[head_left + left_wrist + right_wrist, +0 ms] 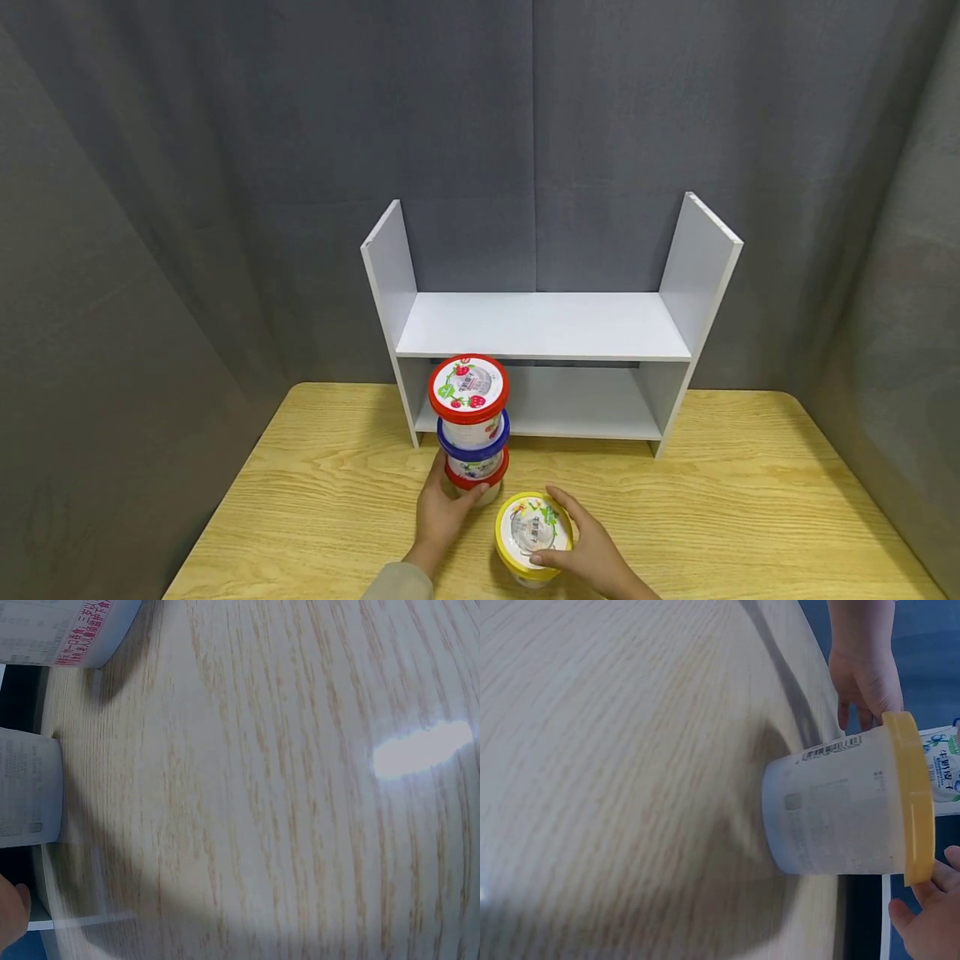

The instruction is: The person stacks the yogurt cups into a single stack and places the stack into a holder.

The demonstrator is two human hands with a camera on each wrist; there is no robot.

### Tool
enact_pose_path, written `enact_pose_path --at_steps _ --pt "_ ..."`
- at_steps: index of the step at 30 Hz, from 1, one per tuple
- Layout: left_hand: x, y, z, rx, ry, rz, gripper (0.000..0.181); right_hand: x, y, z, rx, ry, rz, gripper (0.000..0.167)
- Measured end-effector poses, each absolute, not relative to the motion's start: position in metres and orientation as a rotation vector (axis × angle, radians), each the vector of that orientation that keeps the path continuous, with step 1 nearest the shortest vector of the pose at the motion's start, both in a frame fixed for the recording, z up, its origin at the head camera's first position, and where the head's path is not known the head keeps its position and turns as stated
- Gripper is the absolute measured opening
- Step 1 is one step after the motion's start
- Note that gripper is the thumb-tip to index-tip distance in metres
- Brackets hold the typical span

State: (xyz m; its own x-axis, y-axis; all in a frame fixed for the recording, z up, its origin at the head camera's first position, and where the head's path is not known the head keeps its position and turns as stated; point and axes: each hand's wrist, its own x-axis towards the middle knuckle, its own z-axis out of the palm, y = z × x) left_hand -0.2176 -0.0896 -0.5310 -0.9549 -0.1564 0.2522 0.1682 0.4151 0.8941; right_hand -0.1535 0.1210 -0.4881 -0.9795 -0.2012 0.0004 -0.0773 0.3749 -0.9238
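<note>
- Firstly, one dark grey curtain (300, 167), hung behind and at both sides of the table.
- One table (712, 492), wood-grained, light in colour, running under all the work.
- One white shelf unit (540, 325), two boards between two uprights, at the far side of the table.
- One stack (471, 435) of three lidded tubs, in front of the shelf unit's left end: top red-lidded tub (468, 383), blue-lidded tub (476, 465) in the middle, bottom red-lidded tub (498, 473). Stacking, judged as it stands: three tubs piled, the top one sitting a little off line from those below.
- One right hand (592, 554), thumb and fingers spread across the lid and pinching its rim on the yellow-lidded tub (534, 533).
- One left hand (438, 517), curled about the bottom red-lidded tub, thumb across its near side; the two hands are apart. Whether it steadies or shifts the pile, cannot tell.
- One single tub, the yellow-lidded one, nearer the person than the stack and apart from it; base on the table or barely above, cannot tell which. Apparently the only piece left to join the pile.
</note>
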Motion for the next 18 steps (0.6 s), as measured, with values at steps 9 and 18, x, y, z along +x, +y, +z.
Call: enact_pose_path --at_steps 9,18 --pt "-0.2173 -0.0895 -0.5322 0.005 -2.376 -1.553 0.085 -0.1491 0.1217 -0.4944 -0.289 2.551 -1.651 0.093" --pt "-0.2184 -0.0894 -0.5326 -0.005 -2.371 -1.56 0.085 -0.1476 0.1233 -0.4991 -0.314 2.511 -1.648 0.103"
